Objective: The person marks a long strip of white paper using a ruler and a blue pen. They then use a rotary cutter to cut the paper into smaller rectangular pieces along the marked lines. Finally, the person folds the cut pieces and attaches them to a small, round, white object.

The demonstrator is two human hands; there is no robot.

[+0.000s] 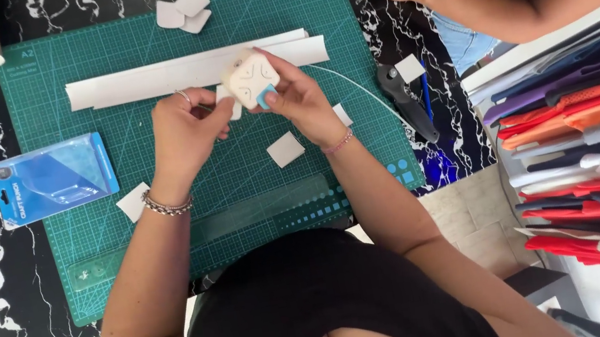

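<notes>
Two hands over green cutting mat [162, 216]: right hand [301, 103] fingers clamped on cream corner punch [250, 79]; left hand [184, 131] pinches white card square [229, 107] w/ fingers together.

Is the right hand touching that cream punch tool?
Touching. The head view shows the right hand gripping the cream punch tool, fingers wrapped around its edge.

Bright, even daylight; sharp, shadowless

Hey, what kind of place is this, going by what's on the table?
Probably a home or small-shop craft table for paper work: a green cutting mat covers the marbled top, long white card strips lie across it, and folded coloured fabrics are stacked at the right.
</notes>
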